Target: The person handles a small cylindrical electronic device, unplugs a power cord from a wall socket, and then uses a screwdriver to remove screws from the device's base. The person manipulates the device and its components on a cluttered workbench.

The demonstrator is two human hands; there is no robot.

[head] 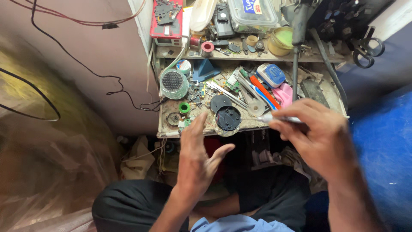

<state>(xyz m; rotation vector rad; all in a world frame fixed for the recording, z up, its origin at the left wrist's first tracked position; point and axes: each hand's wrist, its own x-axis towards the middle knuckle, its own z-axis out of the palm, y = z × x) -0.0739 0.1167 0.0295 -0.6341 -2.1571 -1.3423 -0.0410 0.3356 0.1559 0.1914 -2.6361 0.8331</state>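
The cluttered workbench (167, 129) fills the frame from about 11 to 2 o'clock, and a shelf (266, 56) at 12 carries one clear lidded box (253, 15), one red device (167, 21) and one round tin of yellow-green paste (280, 41).

The right hand (319, 137), at 3 o'clock from centre, is closed in a pinch on a slim white-handled tool (279, 119) whose tip points toward 9 o'clock. The left hand (199, 159), just below centre, is released and holds nothing, fingers spread, apart from the bench edge.

The round black housing (228, 118) lies open at the front edge of the bench, just above centre, its wiring exposed; a second black disc (220, 103), probably its cover, lies touching it at 11 o'clock. Judging by that, opening is done, while the inside work and closing appear left to do.

Smaller pieces: one perforated round grille (174, 82) at 10 o'clock, one blue-and-white case (273, 74), one tape ring (256, 108), one green ring (184, 108).
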